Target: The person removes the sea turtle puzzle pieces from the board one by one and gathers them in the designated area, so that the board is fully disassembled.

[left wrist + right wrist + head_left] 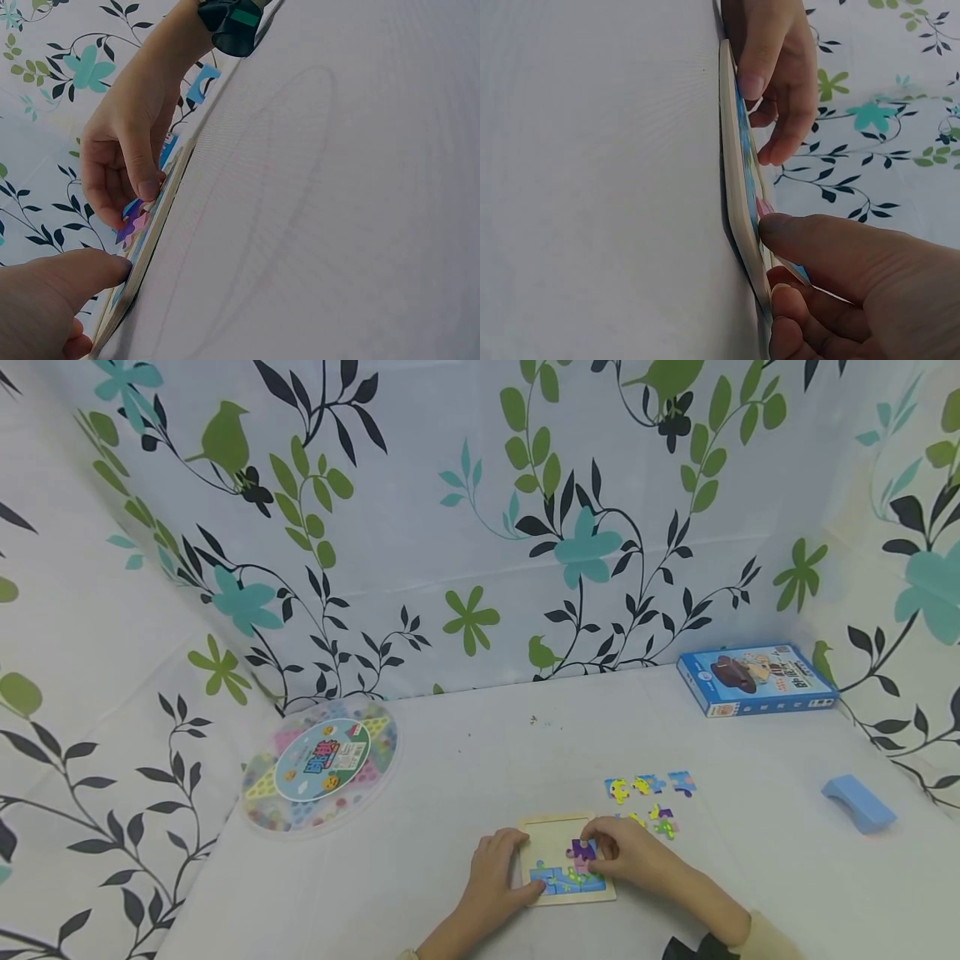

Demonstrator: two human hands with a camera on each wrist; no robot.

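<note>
A shallow wooden puzzle tray lies on the white table, its lower rows filled with joined blue puzzle pieces. At its left side my left hand grips the frame, thumb over the lower left corner and fingers along the edge. My right hand pinches a purple and pink puzzle piece over the tray's right side, just above the joined row. In the left wrist view the purple piece shows below the right fingertips; whether it lies flat is hard to tell.
Several loose puzzle pieces lie beyond the tray to the right. A blue box sits at the back right, and a blue arched block nearer the right edge. A round, clear-rimmed package lies at left. Patterned cloth hangs behind.
</note>
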